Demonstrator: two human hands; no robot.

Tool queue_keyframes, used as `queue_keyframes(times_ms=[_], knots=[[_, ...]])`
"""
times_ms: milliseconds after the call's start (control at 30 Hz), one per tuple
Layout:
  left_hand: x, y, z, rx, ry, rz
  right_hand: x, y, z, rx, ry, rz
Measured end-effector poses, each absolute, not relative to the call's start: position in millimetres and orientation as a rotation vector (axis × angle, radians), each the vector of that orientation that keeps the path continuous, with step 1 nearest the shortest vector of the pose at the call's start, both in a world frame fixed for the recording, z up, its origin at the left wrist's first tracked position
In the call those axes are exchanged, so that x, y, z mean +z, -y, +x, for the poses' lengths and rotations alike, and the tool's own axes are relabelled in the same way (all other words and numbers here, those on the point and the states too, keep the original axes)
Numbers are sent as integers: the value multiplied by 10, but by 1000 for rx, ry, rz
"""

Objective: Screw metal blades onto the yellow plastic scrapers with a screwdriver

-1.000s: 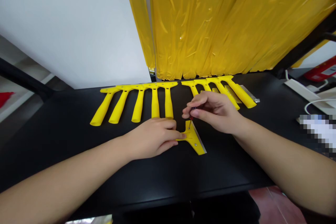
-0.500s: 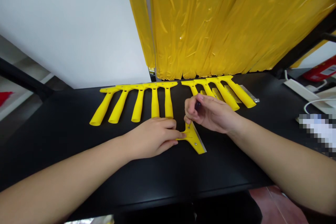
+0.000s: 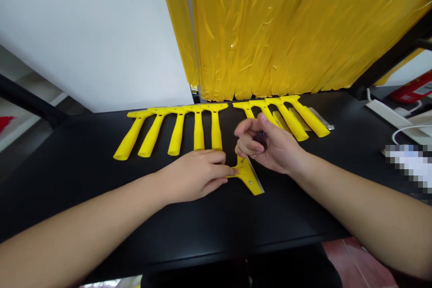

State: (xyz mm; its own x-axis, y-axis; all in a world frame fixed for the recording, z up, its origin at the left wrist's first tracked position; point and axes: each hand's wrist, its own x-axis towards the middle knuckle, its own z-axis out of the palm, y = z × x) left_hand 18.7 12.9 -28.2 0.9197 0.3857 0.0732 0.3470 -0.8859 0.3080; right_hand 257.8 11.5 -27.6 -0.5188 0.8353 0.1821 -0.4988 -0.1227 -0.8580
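Observation:
A yellow scraper [image 3: 249, 179] lies on the black table, its metal blade edge facing right and two screws showing in its head. My left hand [image 3: 199, 175] is closed around its handle, which the fingers mostly hide, and a fingertip presses near the neck. Over the upper end of the head, my right hand [image 3: 266, 144] is closed round a small screwdriver [image 3: 261, 136] with a dark handle. Most of the screwdriver is hidden by the fingers, and its tip is near the upper screw.
Several yellow scrapers [image 3: 176, 132] stand in a row at the back left, and more scrapers [image 3: 288, 119] lie at the back right beside flat yellow pieces. A white power strip [image 3: 388, 119] with cables is at the right. Yellow plastic sheeting [image 3: 270, 31] hangs behind the black table [image 3: 202, 234].
My right hand's fingers have shifted around the screwdriver, with the index finger now lifted and straighter. My left hand and the scraper stay nearly where they were.

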Motion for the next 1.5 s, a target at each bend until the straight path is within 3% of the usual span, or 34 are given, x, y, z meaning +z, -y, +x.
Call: queue_keyframes(times_ms=[933,1200,1500], knots=[[-215,36,186,122,-632,2996,-232,-107,2580,1807,1162,-435],[-252,105,93,246,-691,2899,-266,-145,2564,1678,1219,-497],[-346,39,101,295,-670,2934,-214,-99,2610,1781,1263,-395]])
